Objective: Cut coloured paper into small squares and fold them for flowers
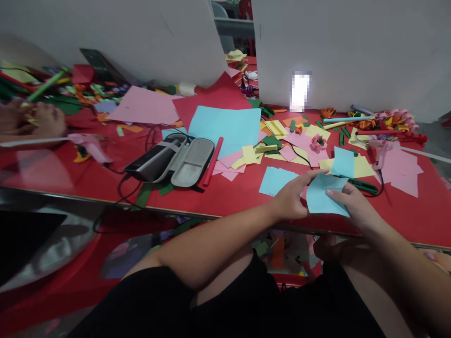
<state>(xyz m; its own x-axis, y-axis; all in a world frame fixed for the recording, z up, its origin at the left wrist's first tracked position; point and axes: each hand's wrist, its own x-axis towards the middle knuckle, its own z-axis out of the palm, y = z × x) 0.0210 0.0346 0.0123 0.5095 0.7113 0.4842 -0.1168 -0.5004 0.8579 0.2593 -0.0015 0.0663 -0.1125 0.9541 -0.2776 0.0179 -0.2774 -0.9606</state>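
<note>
A small light blue paper square [322, 199], slightly curved, is held up over the front edge of the red table. My right hand [355, 204] pinches its right side, thumb on top and the other fingers partly hidden behind. At its left side, my left hand [291, 199] curls round the edge, with fingertips at the upper corner. Just behind my left wrist lies a stack of light blue paper squares [276, 180]. Beyond my right hand rests a green cutter-like tool [364, 186], partly covered.
Pink hot glue guns stand at left [91, 146] and right [378, 152], with cords. An open grey case [192, 162], a red paper roll [213, 161], coloured paper scraps [246, 155] and paper flowers [398, 119] lie about. Another person's hand [49, 122] works at far left. White boards [345, 51] stand behind.
</note>
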